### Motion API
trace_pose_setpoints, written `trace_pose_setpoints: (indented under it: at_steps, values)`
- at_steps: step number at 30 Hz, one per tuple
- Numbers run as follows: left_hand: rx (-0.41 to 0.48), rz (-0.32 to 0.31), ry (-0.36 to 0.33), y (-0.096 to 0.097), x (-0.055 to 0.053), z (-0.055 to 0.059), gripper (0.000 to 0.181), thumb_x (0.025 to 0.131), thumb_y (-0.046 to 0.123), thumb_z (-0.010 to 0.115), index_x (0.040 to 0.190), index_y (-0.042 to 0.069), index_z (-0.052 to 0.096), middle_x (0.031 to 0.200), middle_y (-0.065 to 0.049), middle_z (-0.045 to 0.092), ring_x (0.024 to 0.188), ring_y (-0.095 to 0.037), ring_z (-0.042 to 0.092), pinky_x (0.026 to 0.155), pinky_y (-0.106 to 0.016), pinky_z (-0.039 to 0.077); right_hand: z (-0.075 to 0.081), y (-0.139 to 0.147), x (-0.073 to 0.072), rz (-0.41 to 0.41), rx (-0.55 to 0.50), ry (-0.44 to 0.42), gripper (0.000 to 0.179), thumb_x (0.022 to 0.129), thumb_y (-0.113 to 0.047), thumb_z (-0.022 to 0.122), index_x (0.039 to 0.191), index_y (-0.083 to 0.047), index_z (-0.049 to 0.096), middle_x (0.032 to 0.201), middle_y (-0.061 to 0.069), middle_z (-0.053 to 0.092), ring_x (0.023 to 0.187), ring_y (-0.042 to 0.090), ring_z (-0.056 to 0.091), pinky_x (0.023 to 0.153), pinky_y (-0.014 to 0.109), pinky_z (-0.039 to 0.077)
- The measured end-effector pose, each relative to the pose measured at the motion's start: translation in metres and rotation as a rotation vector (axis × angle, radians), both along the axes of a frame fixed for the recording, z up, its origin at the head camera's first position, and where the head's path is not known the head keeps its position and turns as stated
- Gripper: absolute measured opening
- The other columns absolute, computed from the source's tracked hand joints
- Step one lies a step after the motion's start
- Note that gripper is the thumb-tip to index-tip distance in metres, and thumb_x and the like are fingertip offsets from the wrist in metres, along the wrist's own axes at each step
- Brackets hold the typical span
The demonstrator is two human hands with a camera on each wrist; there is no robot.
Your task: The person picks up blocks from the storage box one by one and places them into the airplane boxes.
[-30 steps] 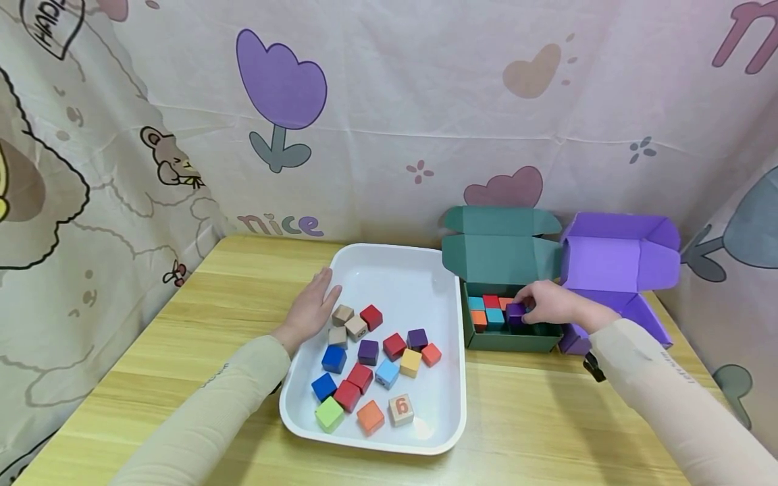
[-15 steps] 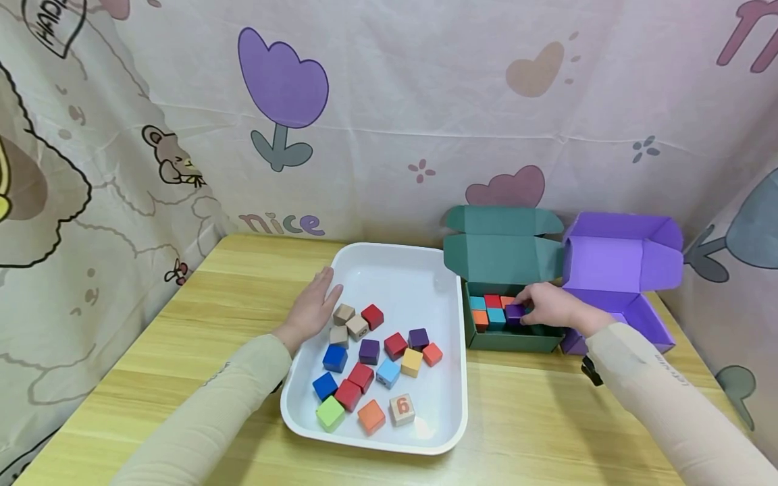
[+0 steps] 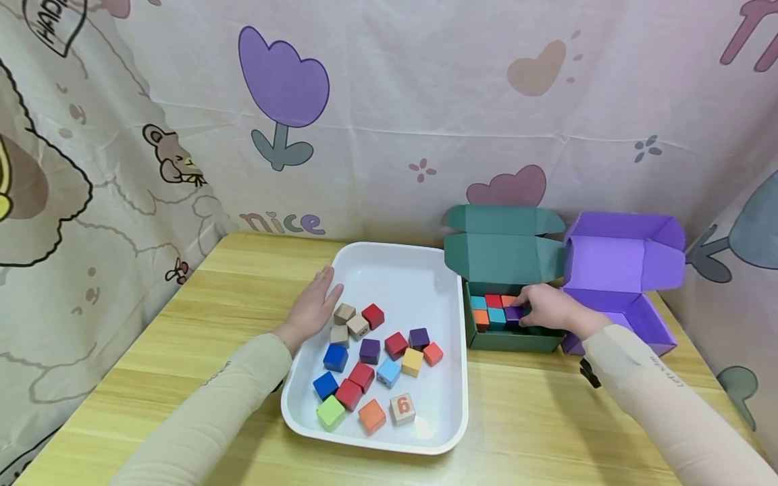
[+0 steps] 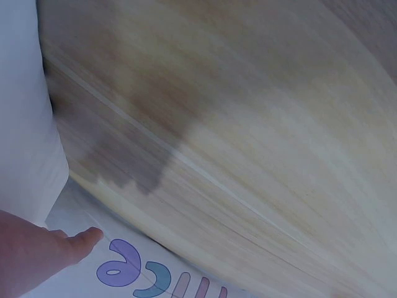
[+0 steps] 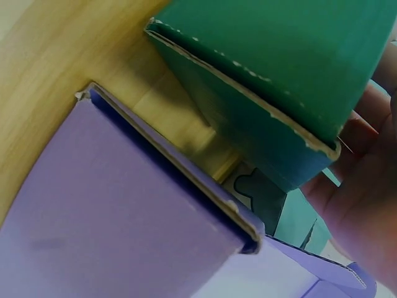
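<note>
My right hand reaches into the green box and pinches a dark purple cube beside the turquoise and orange cubes. A red cube sits in the back row there. In the right wrist view the fingers disappear behind the green box wall. My left hand lies with straight fingers along the left rim of the white tray. Inside that tray are several loose cubes, among them a lime green cube and a wooden cube with a 6.
Right of the green box stands an open purple box, its lid raised. Both boxes and the tray rest on a wooden table. A printed curtain hangs behind the table.
The purple cube has sunk lower into the green box, down level with its neighbours, with the right hand still on it. The left hand has stayed at the tray rim.
</note>
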State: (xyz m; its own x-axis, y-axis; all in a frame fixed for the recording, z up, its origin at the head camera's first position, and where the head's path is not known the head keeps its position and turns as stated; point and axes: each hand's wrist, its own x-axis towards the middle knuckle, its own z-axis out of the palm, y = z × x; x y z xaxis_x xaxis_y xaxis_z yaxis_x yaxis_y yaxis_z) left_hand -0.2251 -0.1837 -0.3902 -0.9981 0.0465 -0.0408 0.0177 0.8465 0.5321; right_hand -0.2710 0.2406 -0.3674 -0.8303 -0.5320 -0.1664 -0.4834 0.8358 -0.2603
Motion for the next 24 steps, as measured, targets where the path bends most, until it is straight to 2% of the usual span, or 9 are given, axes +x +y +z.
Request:
trace_pose_setpoints:
  at_steps: [6,14,19,21,24]
  values:
    - [-0.003,-0.005,0.015,-0.001,0.0,-0.001,0.061,0.102,0.035,0.027,0.149,0.0,0.011,0.157,-0.018,0.009,0.145,-0.036,0.009,0.12,-0.048,0.011,-0.004,0.0,0.002,-0.031,0.002,0.023,0.034,0.076,-0.013,0.074,0.106,0.0,0.067,0.106,0.016,0.066,0.094,0.03,0.063,0.08,0.045,0.055]
    - [-0.002,-0.006,0.003,0.0,0.0,-0.001,0.061,0.102,0.037,0.027,0.15,0.002,0.01,0.158,-0.016,0.009,0.145,-0.035,0.008,0.12,-0.048,0.011,-0.01,-0.001,0.002,-0.008,0.014,0.083,0.022,0.073,-0.012,0.077,0.092,-0.008,0.065,0.092,0.006,0.064,0.081,0.019,0.059,0.073,0.039,0.054]
    - [-0.001,-0.004,0.003,0.0,0.0,-0.001,0.061,0.102,0.036,0.026,0.15,0.002,0.01,0.158,-0.016,0.008,0.145,-0.035,0.008,0.12,-0.048,0.012,-0.011,-0.003,0.001,0.006,0.028,0.082,0.023,0.072,-0.007,0.076,0.083,-0.011,0.056,0.082,0.001,0.056,0.071,0.016,0.048,0.061,0.029,0.043]
    - [-0.002,-0.003,0.004,0.0,0.0,-0.001,0.061,0.102,0.036,0.026,0.15,0.002,0.01,0.158,-0.016,0.008,0.145,-0.035,0.008,0.12,-0.047,0.011,-0.012,-0.004,0.0,0.008,0.031,0.074,0.025,0.071,-0.005,0.075,0.081,-0.011,0.053,0.078,0.001,0.052,0.069,0.015,0.044,0.059,0.027,0.038]
    - [-0.005,-0.001,0.0,0.0,0.0,0.0,0.061,0.102,0.037,0.026,0.15,0.003,0.009,0.158,-0.015,0.008,0.145,-0.034,0.008,0.12,-0.047,0.012,-0.011,-0.006,0.0,0.011,0.038,0.067,0.025,0.071,-0.004,0.074,0.081,-0.011,0.053,0.077,0.0,0.051,0.068,0.015,0.042,0.059,0.026,0.036]
